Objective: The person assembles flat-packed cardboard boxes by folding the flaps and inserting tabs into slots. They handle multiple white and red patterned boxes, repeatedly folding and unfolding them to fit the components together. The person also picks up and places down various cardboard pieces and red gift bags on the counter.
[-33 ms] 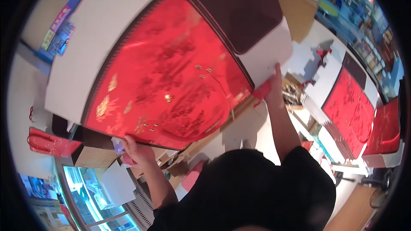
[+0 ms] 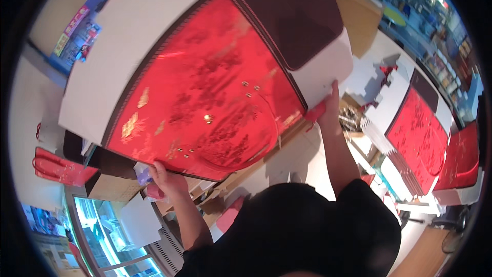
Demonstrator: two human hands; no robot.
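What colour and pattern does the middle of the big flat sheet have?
The sheet is glossy red with gold decoration, between white and dark brown parts; head view.

A glass display case (image 2: 105, 236) with a pale metal frame stands at the lower left, lit bluish from within, and a red bag (image 2: 59, 169) sits on the white surface just above it. Along the upper left runs a tan wall (image 2: 54, 13) hung with small colourful posters (image 2: 77, 28). To the right, a white desk (image 2: 376, 54) is crowded with flat white card pieces and another red printed sheet (image 2: 420, 133), while shelves of bright goods (image 2: 435, 15) fill the upper right under even indoor light.
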